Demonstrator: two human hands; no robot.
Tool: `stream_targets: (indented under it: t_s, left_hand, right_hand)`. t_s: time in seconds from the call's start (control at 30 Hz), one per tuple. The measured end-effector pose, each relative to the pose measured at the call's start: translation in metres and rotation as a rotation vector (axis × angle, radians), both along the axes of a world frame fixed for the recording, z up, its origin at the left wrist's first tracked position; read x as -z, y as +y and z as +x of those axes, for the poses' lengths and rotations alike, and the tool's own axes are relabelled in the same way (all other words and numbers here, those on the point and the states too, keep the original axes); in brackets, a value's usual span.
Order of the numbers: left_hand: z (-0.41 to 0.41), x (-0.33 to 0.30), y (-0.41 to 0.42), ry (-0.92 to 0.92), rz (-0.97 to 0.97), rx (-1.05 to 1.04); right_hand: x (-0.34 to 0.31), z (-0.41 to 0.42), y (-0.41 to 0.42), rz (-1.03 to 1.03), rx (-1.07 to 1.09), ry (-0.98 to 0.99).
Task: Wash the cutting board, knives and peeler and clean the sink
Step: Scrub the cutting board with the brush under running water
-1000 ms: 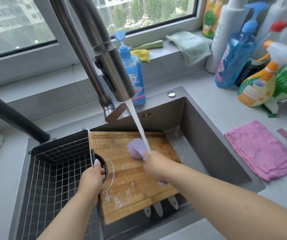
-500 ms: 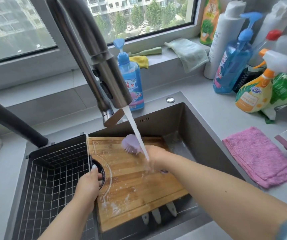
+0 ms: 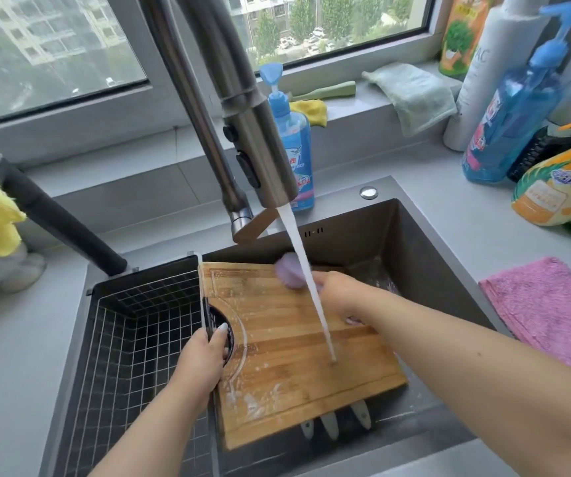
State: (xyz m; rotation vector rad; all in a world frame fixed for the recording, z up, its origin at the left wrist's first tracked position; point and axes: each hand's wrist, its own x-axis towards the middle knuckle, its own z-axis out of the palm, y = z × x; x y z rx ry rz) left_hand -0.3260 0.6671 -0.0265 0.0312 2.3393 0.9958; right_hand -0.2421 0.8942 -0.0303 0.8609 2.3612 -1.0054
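We see the wooden cutting board [image 3: 297, 346] lying across the dark sink [image 3: 425, 242], tilted a little, with white foam near its lower left corner; our left hand [image 3: 204, 356] holds the board at its left edge, the thumb curled into the round black handle hole, so its fingers are grasping the board; our right hand [image 3: 342, 294] is over the far part of the board and its fingers are closed around a lilac brush [image 3: 289, 271], whose head touches the board near the top edge; the brush is a little blurred; water [image 3: 306, 284] runs from the steel faucet [image 3: 260, 139] in a thin stream, passes just beside the right hand and lands on the middle of the board; under the near edge of the board three pale handles [image 3: 332, 425] stick out, and we cannot tell which tools they are; left of the board a black wire basket [image 3: 132, 339] sits in the sink; on the desk [image 3: 432, 187] a pink cloth [image 3: 552, 304] lies to the right of the sink; a blue soap bottle [image 3: 294, 146] stands behind the faucet.
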Motion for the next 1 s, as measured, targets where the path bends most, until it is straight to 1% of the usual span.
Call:
stream_targets:
  t_s: [0.07, 0.1, 0.13, 0.23, 0.27, 0.3, 0.4, 0.43, 0.47, 0.5, 0.6, 0.63, 0.7, 0.77, 0.8, 0.9, 0.93, 1.0]
  left_hand:
    - [-0.001, 0.003, -0.001, 0.006, -0.004, 0.024]
    - [-0.002, 0.004, -0.002, 0.016, -0.011, 0.026]
    - [-0.002, 0.005, -0.003, 0.002, -0.01, 0.024]
    - [-0.002, 0.006, -0.003, -0.009, -0.022, 0.034]
    - [-0.003, 0.007, -0.003, -0.003, -0.031, 0.044]
    - [-0.003, 0.007, -0.003, 0.001, -0.04, 0.048]
    - [-0.004, 0.01, -0.003, 0.01, -0.065, 0.047]
    - [-0.006, 0.011, -0.004, 0.003, -0.062, 0.046]
    - [-0.007, 0.013, -0.005, -0.002, -0.051, 0.042]
    - [-0.008, 0.014, -0.005, -0.01, -0.054, 0.041]
    - [-0.009, 0.018, -0.007, -0.005, -0.059, 0.038]
    - [-0.009, 0.017, -0.007, 0.005, -0.063, 0.038]
    - [-0.01, 0.018, -0.006, 0.013, -0.066, 0.037]
    - [-0.011, 0.019, -0.006, 0.018, -0.064, 0.036]
    - [-0.01, 0.02, -0.005, 0.023, -0.06, 0.038]
    - [-0.01, 0.02, -0.006, 0.019, -0.059, 0.047]
    - [-0.01, 0.021, -0.007, 0.013, -0.054, 0.048]
    - [-0.012, 0.022, -0.007, 0.003, -0.038, 0.046]
  right_hand:
    - [0.0, -0.003, -0.011, -0.102, -0.027, 0.077]
    - [0.008, -0.001, -0.009, -0.12, -0.018, 0.094]
    - [0.017, 0.002, -0.001, -0.09, 0.002, 0.099]
    - [0.032, 0.024, 0.035, 0.027, 0.142, -0.057]
    - [0.037, 0.032, 0.042, 0.037, 0.191, -0.098]
    - [0.036, 0.036, 0.043, 0.023, 0.205, -0.098]
    - [0.03, 0.034, 0.03, -0.087, 0.161, 0.032]
    - [0.032, 0.035, 0.026, -0.097, 0.132, 0.044]
    - [0.038, 0.038, 0.028, -0.08, 0.106, 0.033]
    - [0.039, 0.043, 0.034, -0.041, 0.098, -0.017]
    - [0.046, 0.056, 0.053, 0.025, 0.179, -0.114]
    - [0.043, 0.055, 0.049, 0.011, 0.164, -0.104]
    - [0.031, 0.05, 0.029, -0.046, 0.092, -0.012]
    - [0.032, 0.056, 0.007, -0.149, 0.088, 0.035]
    - [0.042, 0.063, 0.009, -0.13, 0.106, 0.038]
    - [0.059, 0.084, 0.037, 0.011, 0.17, -0.089]
    - [0.057, 0.087, 0.038, 0.012, 0.187, -0.131]
    - [0.043, 0.082, 0.023, -0.068, 0.164, -0.095]
